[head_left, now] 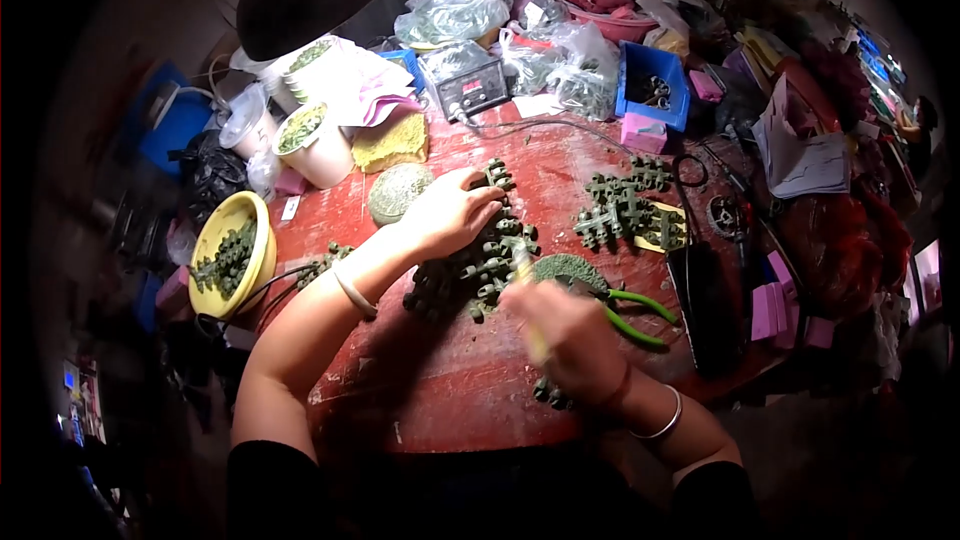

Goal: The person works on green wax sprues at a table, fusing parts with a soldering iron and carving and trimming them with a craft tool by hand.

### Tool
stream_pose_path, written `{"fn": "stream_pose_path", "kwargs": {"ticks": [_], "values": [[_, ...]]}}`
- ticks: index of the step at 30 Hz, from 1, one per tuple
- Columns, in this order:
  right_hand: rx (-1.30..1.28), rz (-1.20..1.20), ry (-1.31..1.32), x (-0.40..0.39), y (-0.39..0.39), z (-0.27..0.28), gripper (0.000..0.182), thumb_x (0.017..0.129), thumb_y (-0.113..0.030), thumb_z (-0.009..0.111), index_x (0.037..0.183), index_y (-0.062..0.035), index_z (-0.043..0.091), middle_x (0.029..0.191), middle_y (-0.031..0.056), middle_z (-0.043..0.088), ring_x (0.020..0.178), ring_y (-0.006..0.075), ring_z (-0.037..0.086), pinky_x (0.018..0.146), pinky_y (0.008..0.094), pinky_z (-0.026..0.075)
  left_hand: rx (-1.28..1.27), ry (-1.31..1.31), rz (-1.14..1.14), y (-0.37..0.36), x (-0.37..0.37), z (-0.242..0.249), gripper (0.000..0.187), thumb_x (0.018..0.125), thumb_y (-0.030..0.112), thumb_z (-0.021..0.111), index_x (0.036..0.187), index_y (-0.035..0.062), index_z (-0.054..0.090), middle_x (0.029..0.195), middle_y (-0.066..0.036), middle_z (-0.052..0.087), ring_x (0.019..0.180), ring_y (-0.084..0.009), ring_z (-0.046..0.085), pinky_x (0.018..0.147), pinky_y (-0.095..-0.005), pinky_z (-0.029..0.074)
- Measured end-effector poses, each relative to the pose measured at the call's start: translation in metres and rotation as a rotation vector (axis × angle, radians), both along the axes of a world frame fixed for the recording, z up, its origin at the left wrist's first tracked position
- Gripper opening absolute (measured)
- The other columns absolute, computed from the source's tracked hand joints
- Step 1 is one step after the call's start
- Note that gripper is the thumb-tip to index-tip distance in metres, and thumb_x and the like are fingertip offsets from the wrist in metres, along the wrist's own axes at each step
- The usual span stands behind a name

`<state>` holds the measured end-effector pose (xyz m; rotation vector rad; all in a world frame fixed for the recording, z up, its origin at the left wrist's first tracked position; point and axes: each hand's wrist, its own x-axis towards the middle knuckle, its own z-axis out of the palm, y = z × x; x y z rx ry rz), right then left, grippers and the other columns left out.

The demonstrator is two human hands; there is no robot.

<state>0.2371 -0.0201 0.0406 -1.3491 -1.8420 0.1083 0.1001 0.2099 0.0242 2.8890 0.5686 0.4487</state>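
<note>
My left hand (455, 218) reaches over the middle of the table, its fingers bent down onto a cluster of dark green knobbly pieces (508, 245) and gripping one at the far end. My right hand (568, 328), smeared by motion, is closed round a slim yellowish stick (540, 342) that looks like a brush. The stick's pale upper end meets the near side of the cluster. Just beyond my right hand are a round pad of green granules (568, 270) and cutting pliers with bright green handles (640, 320). A round green-topped disc (398, 192) lies beside my left wrist.
More green pieces (615, 205) lie at the right, and some fill a yellow bowl (262, 265) at the left. White tubs (325, 165), a yellow sponge (398, 142), a control box with red digits (472, 88) and a blue bin (678, 100) stand behind. Cables cross the table.
</note>
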Motion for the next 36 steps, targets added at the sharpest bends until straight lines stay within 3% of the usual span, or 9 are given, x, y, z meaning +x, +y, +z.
{"fn": "stream_pose_path", "kwargs": {"ticks": [2,7,10,18,23,28,30,34,36], "values": [[0.014,-0.122,0.198,0.007,0.011,-0.004,0.007,0.095,-0.007,0.062,0.101,-0.0047,0.061,0.075,0.011,0.065,0.057,0.0193,0.066,0.046,0.0343,0.048,-0.001,0.089,0.082,-0.013,-0.008,0.006,0.032,0.101,0.03,0.057,0.124,0.011,0.069,0.128,-0.023,0.06,0.117,-0.0394,0.059,0.101,-0.0456,0.048],[-0.095,-0.228,0.628,0.007,0.017,0.002,0.007,0.098,-0.01,0.065,0.101,-0.0042,0.063,0.072,0.0114,0.067,0.058,0.0169,0.068,0.051,0.03,0.049,0.054,0.021,0.035,-0.028,-0.025,0.009,0.026,0.098,0.024,0.061,0.119,0.0109,0.071,0.12,-0.018,0.06,0.112,-0.0353,0.057,0.098,-0.0456,0.046],[-0.053,-0.2,0.601,0.004,0.017,0.0,0.01,0.101,-0.014,0.063,0.101,-0.0033,0.064,0.066,0.0018,0.063,0.055,0.0064,0.06,0.048,0.0222,0.044,0.118,-0.051,0.048,-0.039,-0.033,0.004,0.026,0.097,0.022,0.061,0.118,0.0104,0.071,0.121,-0.017,0.06,0.114,-0.0357,0.055,0.103,-0.0478,0.042],[0.217,-0.117,0.221,-0.002,0.013,-0.002,0.007,0.096,-0.007,0.067,0.102,-0.0053,0.064,0.072,0.0073,0.067,0.058,0.0133,0.065,0.049,0.0262,0.049,0.014,-0.171,0.132,-0.075,-0.042,-0.006,0.028,0.097,0.02,0.061,0.12,0.0069,0.069,0.122,-0.021,0.057,0.112,-0.0375,0.055,0.098,-0.0452,0.044],[0.277,-0.258,0.383,-0.002,0.011,0.002,0.013,0.092,-0.006,0.07,0.103,-0.006,0.063,0.075,0.0083,0.067,0.058,0.0163,0.065,0.051,0.0288,0.05,0.033,-0.138,0.108,-0.082,-0.034,0.011,0.027,0.095,0.019,0.066,0.118,0.0031,0.066,0.118,-0.019,0.06,0.119,-0.0385,0.054,0.103,-0.049,0.043],[0.392,0.074,0.353,-0.008,0.004,-0.01,0.03,0.085,-0.008,0.075,0.113,-0.0084,0.065,0.071,0.0044,0.064,0.056,0.0187,0.064,0.048,0.0311,0.049,-0.155,-0.152,-0.124,-0.07,0.053,0.05,0.072,0.086,0.046,0.074,0.143,0.0095,0.049,0.142,-0.024,0.046,0.132,-0.0434,0.045,0.109,-0.0506,0.039],[0.467,0.076,0.177,-0.01,-0.001,-0.013,0.032,0.084,-0.001,0.074,0.114,-0.0053,0.064,0.072,0.0045,0.065,0.056,0.0198,0.064,0.048,0.0314,0.049,-0.101,-0.175,-0.278,-0.055,0.103,0.027,0.08,0.084,0.049,0.077,0.15,0.0182,0.044,0.146,-0.027,0.042,0.137,-0.0455,0.04,0.112,-0.0536,0.038],[0.539,0.003,0.186,-0.002,-0.007,-0.004,0.03,0.083,-0.004,0.075,0.111,-0.0036,0.066,0.065,0.0025,0.059,0.05,0.019,0.059,0.043,0.0313,0.044,-0.346,-0.028,0.009,-0.073,0.176,0.005,0.085,0.078,0.066,0.074,0.145,0.0181,0.052,0.147,-0.027,0.042,0.138,-0.0461,0.039,0.113,-0.0562,0.035],[0.562,-0.057,0.17,0.0,-0.007,-0.002,0.028,0.083,-0.004,0.076,0.109,-0.0032,0.067,0.065,0.0026,0.059,0.049,0.0186,0.058,0.044,0.0312,0.045,-0.211,0.165,0.097,-0.089,0.192,0.007,0.086,0.075,0.076,0.068,0.142,0.0231,0.056,0.146,-0.022,0.044,0.136,-0.0448,0.041,0.111,-0.0583,0.034]]}}
